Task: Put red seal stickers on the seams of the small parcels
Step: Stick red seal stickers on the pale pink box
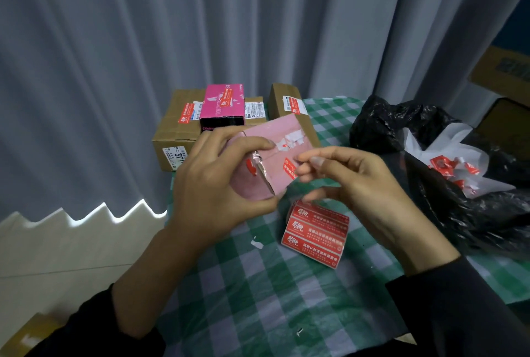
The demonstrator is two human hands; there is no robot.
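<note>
A strip of red seal stickers (315, 232) lay handy on the green-checked tabletop (258, 285) at five o'clock. The left hand (218, 184) gripped the small pink parcel (275, 150) seam-up while the right hand (352, 181) pinched a red sticker (289, 168) onto it. Stickered brown cardboard boxes (175, 127) stood at twelve o'clock.

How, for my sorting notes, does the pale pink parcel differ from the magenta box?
The pale pink parcel is held tilted in the air by the left hand; the magenta box lies flat on a brown carton. The parcel is pale all over, with torn white label scraps; the box is bright magenta on top with a black side. Both bear a red seal: the parcel's sticker and the box's sticker.
</note>
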